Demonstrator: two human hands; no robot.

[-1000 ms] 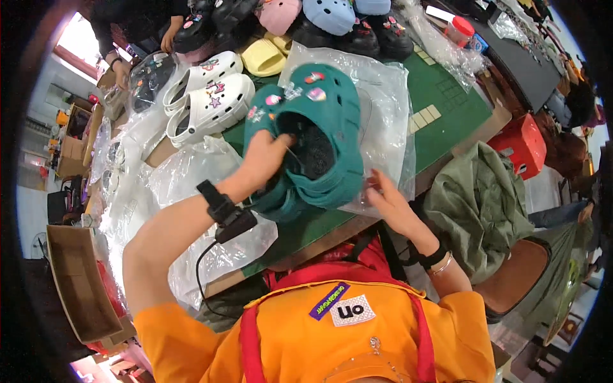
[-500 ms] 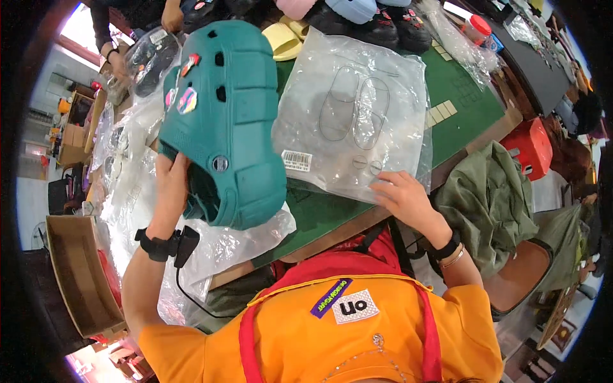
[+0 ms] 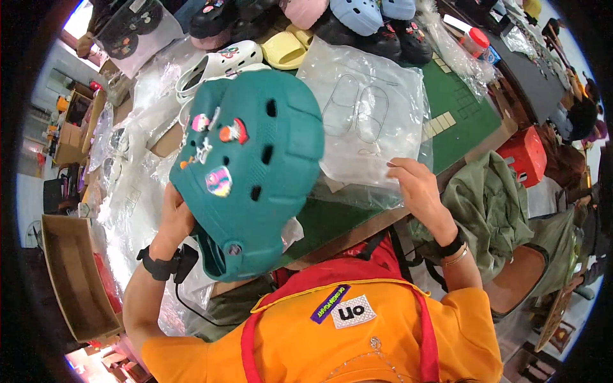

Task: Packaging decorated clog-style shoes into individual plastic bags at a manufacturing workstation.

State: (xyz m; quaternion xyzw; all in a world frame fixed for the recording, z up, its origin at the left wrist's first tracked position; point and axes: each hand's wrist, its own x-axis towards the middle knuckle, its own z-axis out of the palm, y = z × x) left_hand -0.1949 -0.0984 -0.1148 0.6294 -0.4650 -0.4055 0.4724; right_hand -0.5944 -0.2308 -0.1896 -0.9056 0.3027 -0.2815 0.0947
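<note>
My left hand (image 3: pixel 175 214) grips a large teal clog (image 3: pixel 274 147) by its heel opening, fingers partly hidden inside. Colourful charms dot its upper, and another teal part behind it looks like a second clog. To its right lies a clear plastic bag (image 3: pixel 357 102) printed with a slipper outline. My right hand (image 3: pixel 418 195) has its curled fingertips on the bag's near right edge, pinching the film; the thumb is mostly hidden. The clog covers the bag's left side.
Behind stand a white clog (image 3: pixel 220 64), yellow slides (image 3: pixel 286 50), blue clogs (image 3: pixel 357 14) and dark clogs (image 3: pixel 412 41). Crumpled plastic film (image 3: pixel 131 198) covers the left side of the green mat (image 3: pixel 329 223). A red stool (image 3: pixel 523 156) and an open carton (image 3: pixel 80 274) flank the table.
The teal clog has come down and toward me, tilting so its charms show more. The bag's near edge has lifted with my right hand. A person's hand at far left has moved a bagged pair away.
</note>
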